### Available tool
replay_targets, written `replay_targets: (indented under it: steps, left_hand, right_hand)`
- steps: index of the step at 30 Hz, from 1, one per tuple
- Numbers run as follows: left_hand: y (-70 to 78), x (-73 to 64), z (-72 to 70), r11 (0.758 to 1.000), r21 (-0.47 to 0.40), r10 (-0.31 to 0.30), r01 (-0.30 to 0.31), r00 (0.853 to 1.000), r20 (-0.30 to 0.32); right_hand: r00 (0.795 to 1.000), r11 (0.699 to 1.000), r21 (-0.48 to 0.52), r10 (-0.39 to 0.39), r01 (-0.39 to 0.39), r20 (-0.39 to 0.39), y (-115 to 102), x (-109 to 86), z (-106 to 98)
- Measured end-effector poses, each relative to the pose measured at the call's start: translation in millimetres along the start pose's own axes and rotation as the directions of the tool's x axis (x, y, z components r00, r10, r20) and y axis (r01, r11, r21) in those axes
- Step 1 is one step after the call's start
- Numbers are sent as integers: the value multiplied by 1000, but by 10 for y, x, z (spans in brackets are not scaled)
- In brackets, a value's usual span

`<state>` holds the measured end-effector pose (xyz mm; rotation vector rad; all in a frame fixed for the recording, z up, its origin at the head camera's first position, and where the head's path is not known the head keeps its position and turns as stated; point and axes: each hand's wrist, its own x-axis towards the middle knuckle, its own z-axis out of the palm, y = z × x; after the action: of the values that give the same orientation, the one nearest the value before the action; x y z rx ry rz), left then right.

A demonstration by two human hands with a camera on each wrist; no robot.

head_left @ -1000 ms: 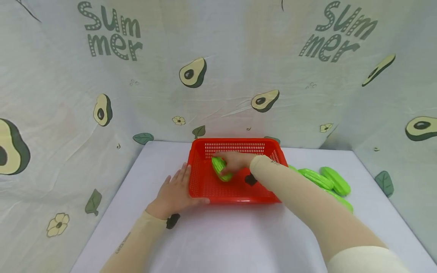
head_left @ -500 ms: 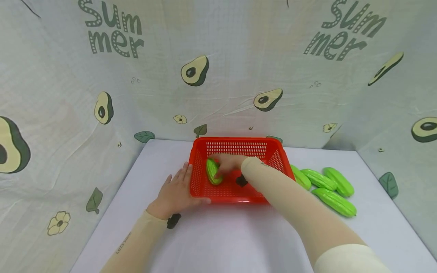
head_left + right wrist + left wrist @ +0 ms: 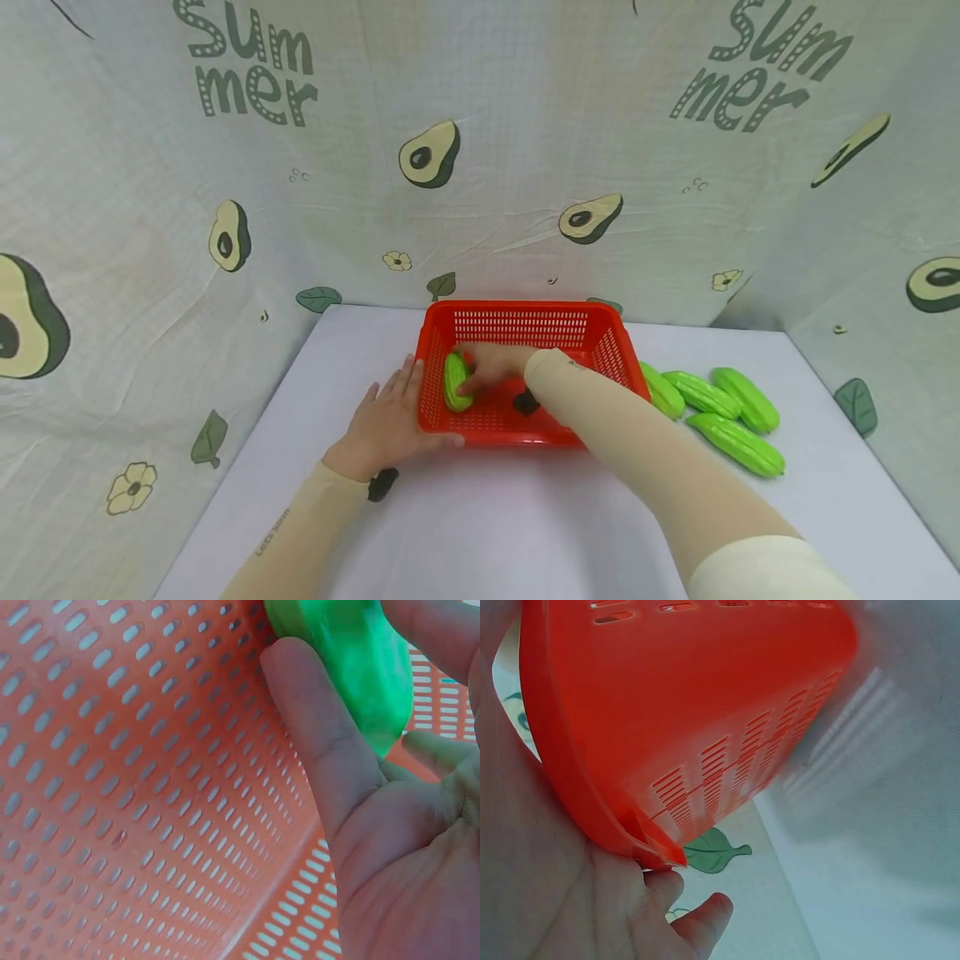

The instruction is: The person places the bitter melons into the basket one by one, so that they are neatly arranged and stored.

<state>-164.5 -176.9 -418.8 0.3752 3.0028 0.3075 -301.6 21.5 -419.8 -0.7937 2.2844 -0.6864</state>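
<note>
A light-green ridged gourd (image 3: 454, 388) lies lengthwise at the left end of the red plastic basket (image 3: 517, 306). My right hand (image 3: 491, 364) reaches into the basket from the right and holds this gourd between thumb and fingers. In the right wrist view the thumb lies along one side of the gourd (image 3: 367, 671), close above the slotted basket floor (image 3: 150, 787). My left hand (image 3: 382, 429) rests against the basket's front left corner with fingers straight and spread. In the left wrist view its palm (image 3: 562, 900) meets the basket rim.
Several similar green gourds lie on the white table (image 3: 480, 525) to the right of the basket, among them a front one (image 3: 737, 444) and a back one (image 3: 745, 400). A patterned cloth (image 3: 495, 150) with avocados hangs behind and along the sides.
My right hand has moved the gourd leftward inside the basket, and it has turned to lie nearer the left wall. The left hand stays on the basket corner. The view has shifted slightly.
</note>
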Motion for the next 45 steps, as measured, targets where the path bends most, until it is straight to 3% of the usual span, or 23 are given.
replay_targets:
  steps: [7, 12, 18, 25, 30, 33, 41, 45]
  left_hand:
    - [22, -2, -10, 1000, 0, 10, -10, 1000, 5]
    - [40, -7, -35, 1000, -8, 10, -9, 1000, 18]
    - [26, -5, -61, 1000, -21, 1, -1, 1000, 14]
    - [13, -18, -71, 1000, -17, 18, -18, 1000, -3]
    - [34, -29, -56, 999, -17, 29, -29, 1000, -7]
    - [15, -28, -37, 1000, -9, 29, -29, 1000, -12]
    - [-7, -23, 16, 1000, -10, 23, -24, 1000, -15]
    - [6, -18, 9, 1000, -12, 21, -22, 1000, -13]
  right_hand:
    - [1000, 1000, 6, -7, 7, 13, 53, -127, -66]
    - [1000, 1000, -28, -8, 8, 4, 42, -394, -205]
    - [998, 991, -133, -15, 7, -57, 6, -1087, -504]
    - [989, 984, -172, 26, -51, -143, 296, -2046, -715]
    - [976, 985, -119, 102, -127, -193, 609, -2617, -670]
    - [969, 977, -150, 119, -154, -215, 794, -2826, -615]
    - [946, 911, -326, 163, -254, -281, 1231, -3169, -404]
    - [933, 889, -341, 209, -306, -292, 1439, -3269, -267]
